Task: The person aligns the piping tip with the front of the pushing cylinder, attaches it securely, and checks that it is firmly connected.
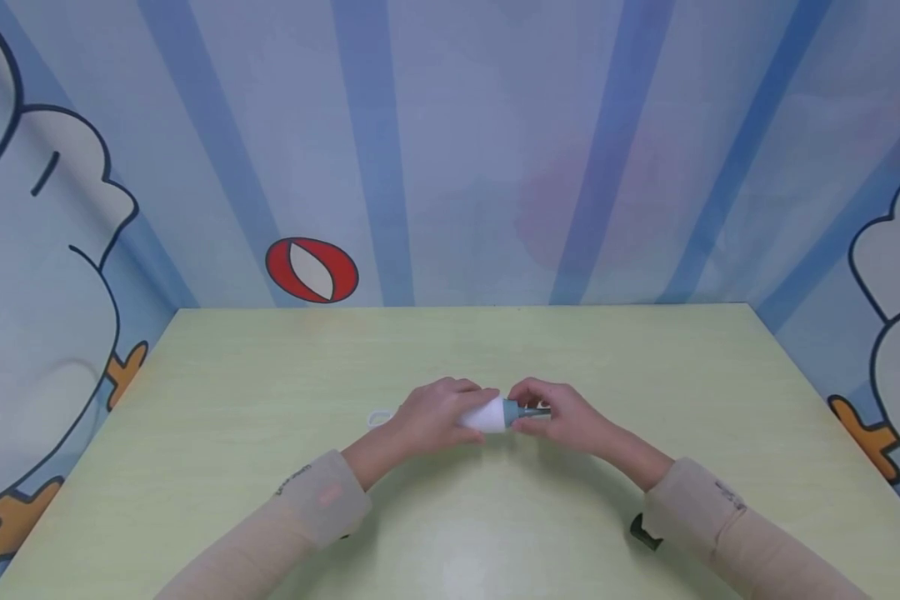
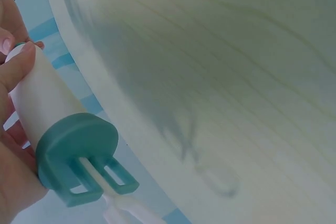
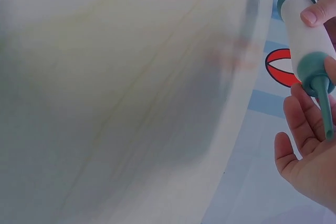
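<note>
A white icing syringe (image 1: 486,416) with teal ends is held nearly level above the table. My left hand (image 1: 438,414) grips its white barrel, thumb and fingers on opposite sides. In the left wrist view, the teal end cap (image 2: 79,150) has two loop-shaped grips, and a white plunger rod (image 2: 97,174) comes out of it. The plunger's white ring (image 1: 378,418) shows left of that hand in the head view. At the other end, my right hand (image 1: 566,414) pinches the teal tip cap. A narrow teal nozzle (image 3: 324,106) points past its palm; some fingertips are hidden.
A pale yellow-green table (image 1: 450,517) lies under both hands and takes their shadows. Printed panels with blue stripes and cartoon shapes (image 1: 311,270) stand behind it and at both sides. A small dark piece (image 1: 647,532) hangs below the right sleeve.
</note>
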Demonstrator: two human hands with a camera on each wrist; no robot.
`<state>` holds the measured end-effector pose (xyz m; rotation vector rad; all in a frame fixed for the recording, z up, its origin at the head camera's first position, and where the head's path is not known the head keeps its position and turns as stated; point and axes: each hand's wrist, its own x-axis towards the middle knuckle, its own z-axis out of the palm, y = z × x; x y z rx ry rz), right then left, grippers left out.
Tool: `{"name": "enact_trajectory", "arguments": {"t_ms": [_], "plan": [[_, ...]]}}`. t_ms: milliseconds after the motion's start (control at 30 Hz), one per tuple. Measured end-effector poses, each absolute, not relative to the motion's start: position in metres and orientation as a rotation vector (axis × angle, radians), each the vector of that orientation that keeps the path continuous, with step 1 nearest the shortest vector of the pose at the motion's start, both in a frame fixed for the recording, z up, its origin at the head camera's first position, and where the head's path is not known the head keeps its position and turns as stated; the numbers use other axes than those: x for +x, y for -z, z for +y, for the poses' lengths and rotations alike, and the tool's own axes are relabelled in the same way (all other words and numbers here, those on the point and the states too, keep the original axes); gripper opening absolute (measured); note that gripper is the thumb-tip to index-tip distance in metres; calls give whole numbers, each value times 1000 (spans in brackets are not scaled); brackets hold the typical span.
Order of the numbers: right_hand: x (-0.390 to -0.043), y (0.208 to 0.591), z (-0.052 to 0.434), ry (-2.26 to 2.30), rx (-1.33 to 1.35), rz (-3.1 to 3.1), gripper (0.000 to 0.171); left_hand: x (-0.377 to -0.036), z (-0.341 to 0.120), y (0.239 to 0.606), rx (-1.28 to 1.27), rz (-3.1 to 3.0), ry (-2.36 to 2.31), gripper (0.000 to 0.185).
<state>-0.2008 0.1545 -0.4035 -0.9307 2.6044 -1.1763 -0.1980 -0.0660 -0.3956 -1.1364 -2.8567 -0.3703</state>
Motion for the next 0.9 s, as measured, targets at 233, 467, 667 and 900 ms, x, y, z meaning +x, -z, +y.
{"name": "enact_trajectory", "arguments": {"t_ms": [233,467,667,900], "plan": [[-202,400,153,1134,-924,2587,22,-198,-67,395,-1155,-2854,369,57],[-202,397,151,1195,-863,2489,20,-195,-67,392,-1160,-2828,343,54],[-201,398,151,1279,-790,2420,21,-192,-67,389,-1161,-2808,300,53],[-200,401,152,1193,-925,2551,22,-194,-67,389,-1144,-2844,332,53]]}}
